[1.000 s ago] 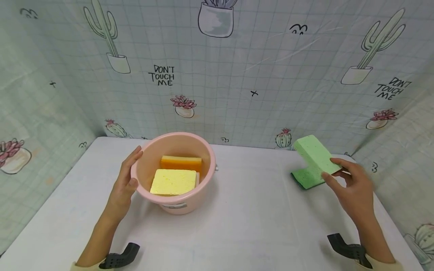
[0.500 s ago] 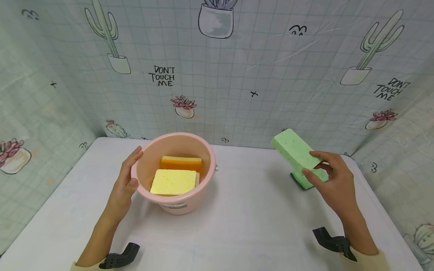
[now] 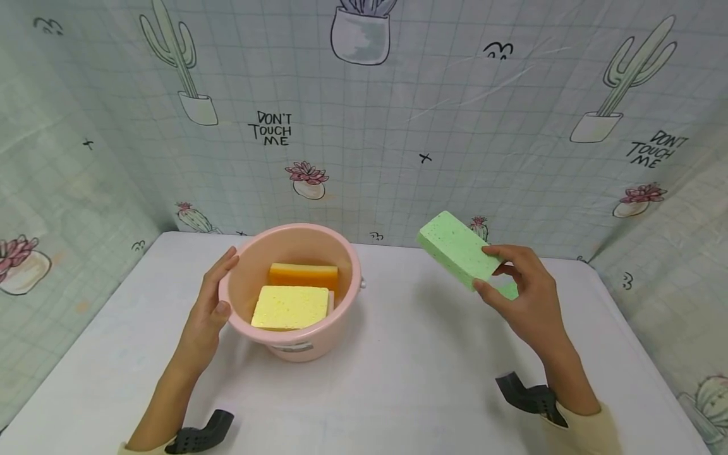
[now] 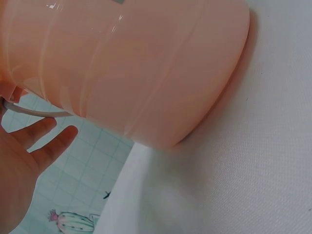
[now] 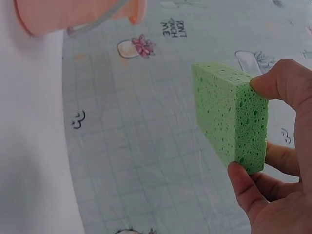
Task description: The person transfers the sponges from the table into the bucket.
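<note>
My right hand pinches a light green sponge by one end, tilted above the table. In the right wrist view, thumb and fingertips press opposite edges of this porous sponge. Another green sponge lies on the table, mostly hidden behind that hand. My left hand rests against the left side of a pink bucket. Seen from the left wrist, two of its fingers stretch out near the bucket's grey handle. Inside the bucket are a yellow sponge and an orange one.
The bucket stands upright on a white table. A cloth printed with cacti hangs behind the table and along both sides. Black wrist mounts are worn on both forearms.
My right hand has carried the light green sponge left, away from the green sponge on the table and closer to the bucket. The left hand and bucket have stayed put.
</note>
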Motion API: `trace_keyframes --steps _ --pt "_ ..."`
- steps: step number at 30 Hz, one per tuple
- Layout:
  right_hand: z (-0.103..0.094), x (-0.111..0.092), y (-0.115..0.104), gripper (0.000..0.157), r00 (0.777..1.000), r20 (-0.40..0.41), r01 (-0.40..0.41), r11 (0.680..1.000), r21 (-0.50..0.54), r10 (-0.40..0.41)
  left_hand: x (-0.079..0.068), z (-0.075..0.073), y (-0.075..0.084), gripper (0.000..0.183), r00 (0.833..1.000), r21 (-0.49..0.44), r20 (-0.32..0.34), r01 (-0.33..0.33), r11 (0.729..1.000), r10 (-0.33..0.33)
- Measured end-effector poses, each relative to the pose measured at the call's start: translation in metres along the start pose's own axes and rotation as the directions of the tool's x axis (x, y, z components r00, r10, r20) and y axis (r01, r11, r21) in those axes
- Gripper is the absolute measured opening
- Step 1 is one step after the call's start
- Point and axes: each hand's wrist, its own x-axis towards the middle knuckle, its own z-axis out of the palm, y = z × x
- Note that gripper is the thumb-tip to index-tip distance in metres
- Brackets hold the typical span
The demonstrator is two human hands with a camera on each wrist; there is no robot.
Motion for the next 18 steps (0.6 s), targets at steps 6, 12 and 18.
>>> trace_keyframes --steps 6,12,18 --pt "0.013 0.004 -0.002 0.052 0.999 0.039 0.002 0.999 0.034 -0.003 0.000 -0.001 0.000 0.057 1.000 -0.001 0.002 0.013 1.000 -0.013" --pt "0.030 0.007 0.008 0.056 0.996 0.085 0.021 0.996 0.086 -0.028 0.000 0.000 0.001 0.056 1.000 0.001 0.002 0.014 1.000 -0.014" --pt "0.049 0.014 -0.002 0.052 0.986 0.124 0.092 0.986 0.142 -0.110 0.001 0.000 0.000 0.057 1.000 0.005 0.001 0.010 1.000 -0.010"
